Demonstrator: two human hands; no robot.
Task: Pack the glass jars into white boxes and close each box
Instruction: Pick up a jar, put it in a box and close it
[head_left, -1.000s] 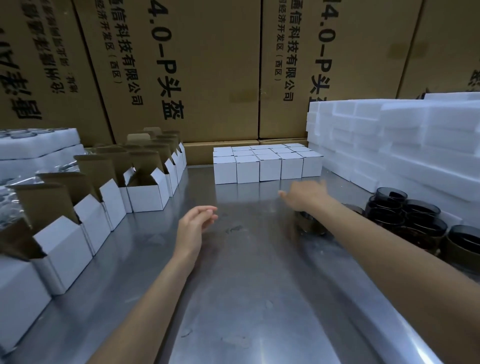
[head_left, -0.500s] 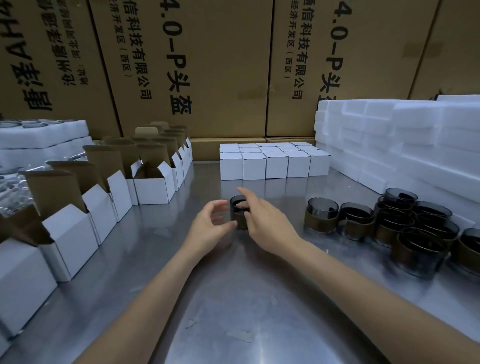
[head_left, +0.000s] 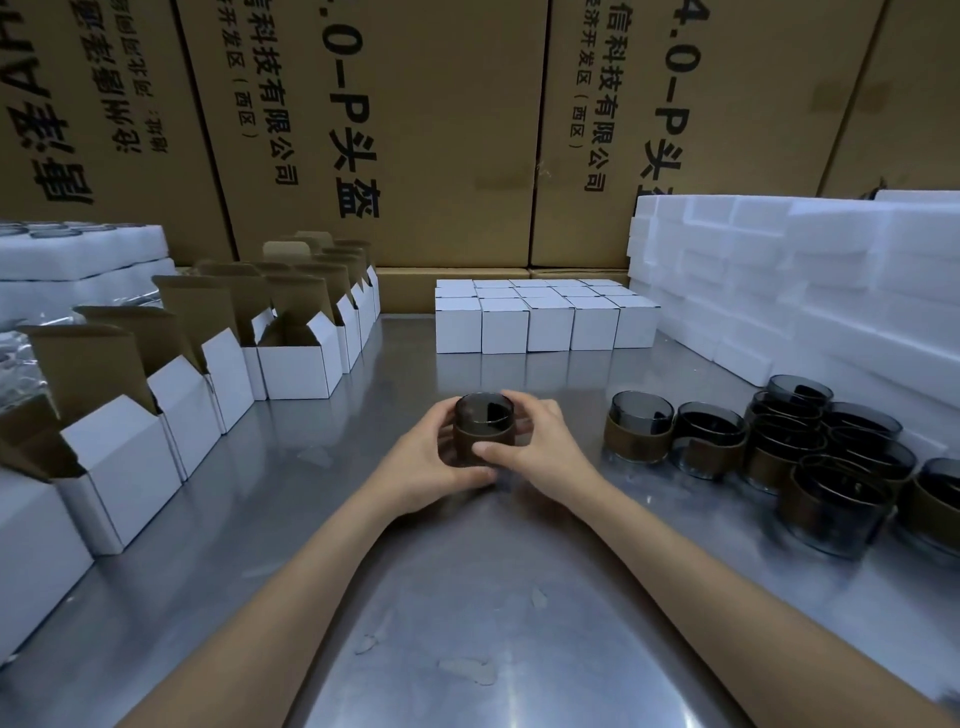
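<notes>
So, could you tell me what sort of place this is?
Probably a packing station in a warehouse: big printed cartons behind a steel table, rows of white boxes, and both hands holding a glass jar.

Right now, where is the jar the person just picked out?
In the head view the glass jar sits mid-table, gripped between the left hand and the right hand, with the closed white boxes behind it.

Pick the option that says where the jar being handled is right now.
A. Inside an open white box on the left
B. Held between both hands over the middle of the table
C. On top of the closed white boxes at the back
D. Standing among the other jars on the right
B: the dark glass jar sits between the left hand and right hand, whose fingers curl round it, apart from the open white boxes.
</notes>
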